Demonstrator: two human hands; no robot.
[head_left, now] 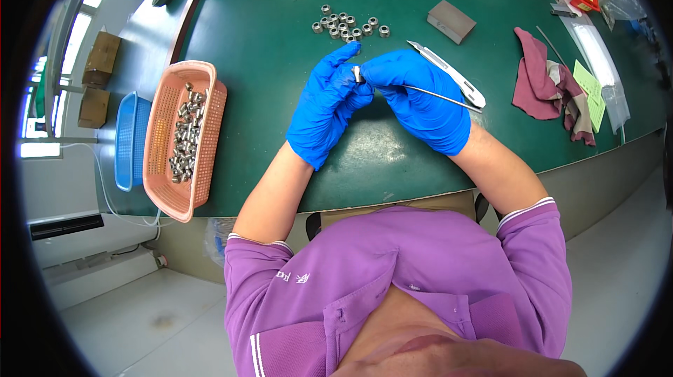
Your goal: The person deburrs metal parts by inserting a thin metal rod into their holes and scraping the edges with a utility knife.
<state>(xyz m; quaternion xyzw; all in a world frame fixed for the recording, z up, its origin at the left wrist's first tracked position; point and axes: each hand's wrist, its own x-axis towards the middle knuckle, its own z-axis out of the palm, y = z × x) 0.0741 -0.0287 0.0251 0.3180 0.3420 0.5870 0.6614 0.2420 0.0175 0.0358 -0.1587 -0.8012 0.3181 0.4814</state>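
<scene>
My left hand (pixel 326 100), in a blue glove, pinches a small metal cylindrical fitting (pixel 358 74) between its fingertips. Against it, on the other side, are the fingertips of my right hand (pixel 424 104), also blue-gloved. A thin metal rod (pixel 445 99) is gripped in the right hand, its outer end pointing right; the fingers hide its other end. Just beyond that hand a white utility knife (pixel 456 76) lies slantwise on the green table (pixel 266 48). Several short metal fittings (pixel 366 29) with round openings stand loosely grouped past my fingertips.
On the left sits a pink basket (pixel 219 107) with many metal parts, beside a blue tray (pixel 130 142). A brown-grey block (pixel 451 22) rests at the back. To the right are a maroon cloth (pixel 536 79), green paper (pixel 590 95) and a clear plastic sleeve (pixel 599 62).
</scene>
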